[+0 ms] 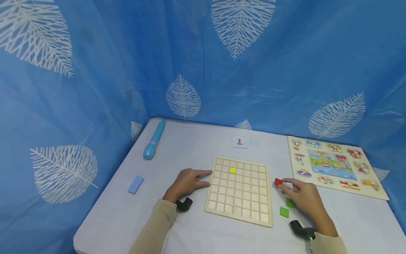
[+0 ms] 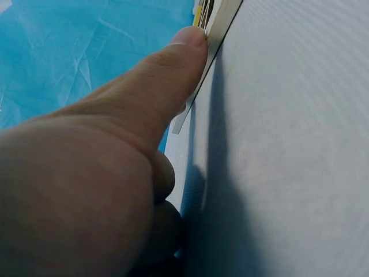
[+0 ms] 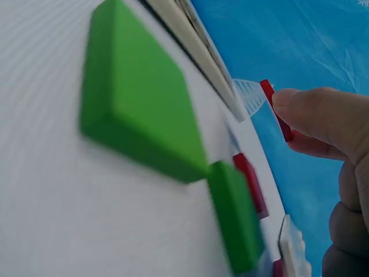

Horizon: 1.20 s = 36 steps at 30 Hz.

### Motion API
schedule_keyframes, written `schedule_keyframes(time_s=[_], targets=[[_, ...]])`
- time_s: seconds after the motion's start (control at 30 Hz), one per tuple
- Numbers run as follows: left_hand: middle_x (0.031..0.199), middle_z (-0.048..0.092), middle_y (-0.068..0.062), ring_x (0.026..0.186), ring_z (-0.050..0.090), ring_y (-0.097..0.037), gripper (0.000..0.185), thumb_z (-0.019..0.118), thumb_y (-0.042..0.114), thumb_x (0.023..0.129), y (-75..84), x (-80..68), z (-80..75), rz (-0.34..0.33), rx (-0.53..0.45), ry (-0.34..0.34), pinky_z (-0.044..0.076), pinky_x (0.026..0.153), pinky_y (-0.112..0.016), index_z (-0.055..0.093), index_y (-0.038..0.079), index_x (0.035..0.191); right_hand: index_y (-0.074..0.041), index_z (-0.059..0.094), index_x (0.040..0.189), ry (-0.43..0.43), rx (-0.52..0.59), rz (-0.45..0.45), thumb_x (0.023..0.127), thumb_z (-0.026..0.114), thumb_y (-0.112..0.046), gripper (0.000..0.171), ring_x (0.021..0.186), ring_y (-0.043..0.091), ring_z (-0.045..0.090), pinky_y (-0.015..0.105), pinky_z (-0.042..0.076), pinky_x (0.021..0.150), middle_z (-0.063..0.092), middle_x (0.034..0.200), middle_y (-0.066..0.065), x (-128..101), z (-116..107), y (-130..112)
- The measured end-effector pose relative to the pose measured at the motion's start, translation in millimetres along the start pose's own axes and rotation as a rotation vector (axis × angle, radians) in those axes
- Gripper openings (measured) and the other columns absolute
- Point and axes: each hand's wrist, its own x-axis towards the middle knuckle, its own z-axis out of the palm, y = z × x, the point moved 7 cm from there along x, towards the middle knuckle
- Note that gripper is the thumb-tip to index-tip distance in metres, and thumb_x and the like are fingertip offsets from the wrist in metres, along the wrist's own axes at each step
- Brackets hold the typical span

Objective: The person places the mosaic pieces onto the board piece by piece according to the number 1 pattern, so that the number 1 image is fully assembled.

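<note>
A wooden grid board [image 1: 238, 197] lies flat in the middle of the table, with one yellow tile [image 1: 233, 170] in a cell near its far side. My left hand [image 1: 207, 178] rests on the table at the board's left edge, its index finger and thumb stretched out against that edge; in the left wrist view the thumb [image 2: 167, 75] presses on the board's rim [image 2: 222, 23]. To the right of the board, my right hand [image 1: 284, 185] pinches a red tile [image 1: 278, 181], lifted on edge [image 3: 275, 109]. Two green tiles [image 1: 284, 212] [image 1: 290, 203] lie by that hand.
A small pattern card [image 1: 239, 142] lies beyond the board. A blue pen [image 1: 154, 139] and a light blue block [image 1: 135, 184] are at the left. A picture peg puzzle [image 1: 333, 164] fills the right side. Another red piece [image 3: 251, 182] lies past the green tiles [image 3: 138, 115]. Blue leaf-print cloth surrounds the table.
</note>
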Motion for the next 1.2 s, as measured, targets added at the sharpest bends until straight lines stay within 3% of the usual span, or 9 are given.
schedule_keyframes(time_s=[0.43, 0.77, 1.0, 1.2], targets=[[0.056, 0.042, 0.011, 0.050, 0.032, -0.005, 0.055, 0.073, 0.053, 0.090, 0.3, -0.4, -1.2, -0.024, 0.005, -0.005, 0.030, 0.051, -0.024, 0.065, 0.033, 0.140, -0.015, 0.080, 0.104, 0.090, -0.017, -0.192, 0.079, 0.090, -0.021, 0.027, 0.046, 0.004, 0.020, 0.027, 0.022, 0.046, 0.026, 0.052, -0.015, 18.4, -15.4, -38.3], [0.057, 0.043, 0.011, 0.050, 0.033, -0.005, 0.055, 0.071, 0.054, 0.091, 0.5, -1.0, -0.7, -0.021, 0.012, -0.016, 0.030, 0.051, -0.023, 0.064, 0.033, 0.141, -0.015, 0.079, 0.109, 0.041, 0.014, -0.173, 0.084, 0.087, -0.026, 0.028, 0.037, 0.004, 0.029, 0.028, 0.026, 0.042, 0.030, 0.048, -0.014, 31.3, -6.9, -57.1], [0.056, 0.043, 0.011, 0.050, 0.033, -0.005, 0.055, 0.071, 0.054, 0.091, 0.6, -1.4, -2.1, -0.018, 0.007, -0.005, 0.030, 0.051, -0.024, 0.065, 0.033, 0.140, -0.014, 0.080, 0.107, 0.059, 0.043, -0.251, 0.084, 0.087, -0.021, 0.025, 0.046, 0.002, 0.017, 0.025, 0.020, 0.044, 0.024, 0.053, -0.016, 43.6, 3.8, -71.8], [0.056, 0.044, 0.011, 0.050, 0.033, -0.005, 0.055, 0.071, 0.055, 0.091, -0.2, -1.5, -0.9, -0.023, 0.010, -0.013, 0.030, 0.050, -0.023, 0.064, 0.033, 0.140, -0.013, 0.080, 0.107, 0.017, 0.093, -0.254, 0.085, 0.085, -0.023, 0.025, 0.048, 0.001, 0.017, 0.024, 0.022, 0.046, 0.026, 0.053, -0.016, 51.1, 21.3, -80.2]])
